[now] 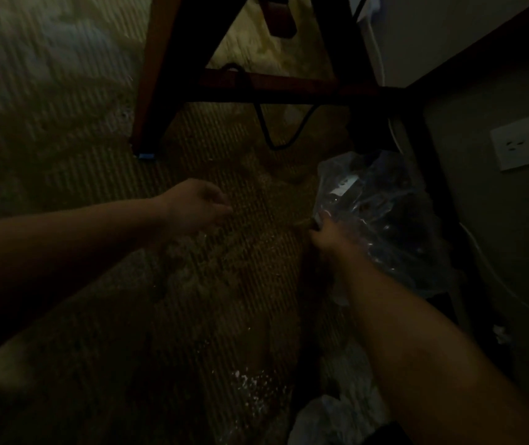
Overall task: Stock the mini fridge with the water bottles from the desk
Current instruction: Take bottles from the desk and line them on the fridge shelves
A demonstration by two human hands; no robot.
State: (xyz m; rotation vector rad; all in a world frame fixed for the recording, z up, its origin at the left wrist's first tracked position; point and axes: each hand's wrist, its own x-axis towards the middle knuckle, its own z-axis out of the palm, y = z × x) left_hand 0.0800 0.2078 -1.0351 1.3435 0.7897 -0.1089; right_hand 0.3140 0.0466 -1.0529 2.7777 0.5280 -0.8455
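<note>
Water bottles unseen; clear plastic bag (385,220) soft, slippery, so support underneath. Right hand (324,234) pinches its edge; left hand (195,203) slack, empty.

Wooden furniture legs (152,91) on striped carpet (64,139) — black cable (266,136), wall socket (526,141).

The bag (381,216) was clear, crinkled, glossy plastic. The carpet (80,139) looked like ribbed, matt cloth. The chair legs (157,78) were dark, smooth wood. The wall socket (527,144) was smooth white plastic.
</note>
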